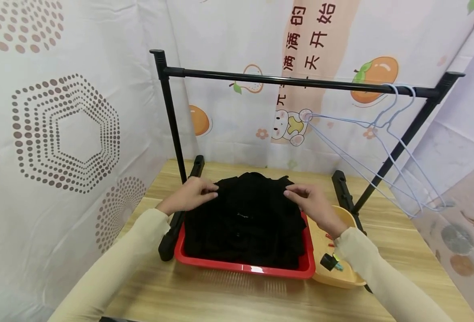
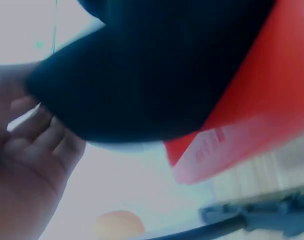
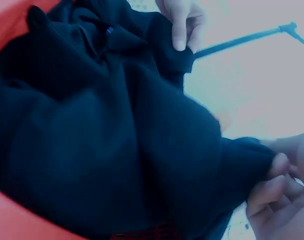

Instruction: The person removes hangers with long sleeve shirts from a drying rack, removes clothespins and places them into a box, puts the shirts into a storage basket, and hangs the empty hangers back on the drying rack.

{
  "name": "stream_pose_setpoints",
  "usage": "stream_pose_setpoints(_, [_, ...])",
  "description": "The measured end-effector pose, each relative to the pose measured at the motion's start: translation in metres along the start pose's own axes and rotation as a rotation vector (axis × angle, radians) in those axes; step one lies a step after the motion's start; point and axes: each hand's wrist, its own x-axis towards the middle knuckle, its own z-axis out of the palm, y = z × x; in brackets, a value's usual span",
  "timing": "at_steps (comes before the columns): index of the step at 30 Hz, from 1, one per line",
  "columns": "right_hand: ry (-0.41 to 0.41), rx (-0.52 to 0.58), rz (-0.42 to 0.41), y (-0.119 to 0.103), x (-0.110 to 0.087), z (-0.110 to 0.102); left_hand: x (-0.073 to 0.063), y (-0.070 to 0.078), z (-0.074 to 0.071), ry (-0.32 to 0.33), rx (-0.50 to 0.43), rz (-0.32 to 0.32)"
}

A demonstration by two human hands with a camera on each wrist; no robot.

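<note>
A black garment (image 1: 245, 223) lies heaped in a red basket (image 1: 242, 268), with a small light mark on its front. My left hand (image 1: 192, 193) pinches the garment's upper left edge between thumb and fingers. On the opposite side, my right hand (image 1: 314, 205) pinches its upper right edge. In the right wrist view the cloth (image 3: 101, 150) stretches up to the right hand (image 3: 279, 197), while the left hand (image 3: 184, 22) grips another edge farther off. The left wrist view is blurred; the cloth partly hides the left fingers (image 2: 51, 132). Whether more clothes lie underneath, I cannot tell.
A black garment rack (image 1: 261, 79) stands over the basket on a wooden table (image 1: 406, 250). Thin blue hangers (image 1: 341, 118) hang at its right end. Beside the basket is a yellow basin (image 1: 335, 281) holding a black item (image 1: 328, 262) and small red pieces. Printed curtains surround the table.
</note>
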Motion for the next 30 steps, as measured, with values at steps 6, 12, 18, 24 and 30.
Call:
stream_pose_setpoints(6, [-0.23,-0.341,-0.256,0.001,-0.022,0.014,-0.01,0.006,0.008,-0.215,0.094,0.125])
stream_pose_setpoints(12, [-0.387,-0.422,-0.317,0.011,-0.032,0.027,-0.022,0.002,0.013,-0.341,0.055,0.037])
stream_pose_setpoints(18, [-0.404,-0.537,-0.326,0.019,-0.038,0.033,-0.028,0.002,0.018,-0.442,0.057,-0.015])
stream_pose_setpoints(24, [-0.408,-0.577,-0.343,0.02,-0.039,0.04,-0.03,0.006,0.018,-0.501,0.075,-0.03])
stream_pose_setpoints(30, [-0.43,-0.539,-0.335,0.019,-0.038,0.035,-0.029,-0.005,0.008,-0.406,0.012,0.02])
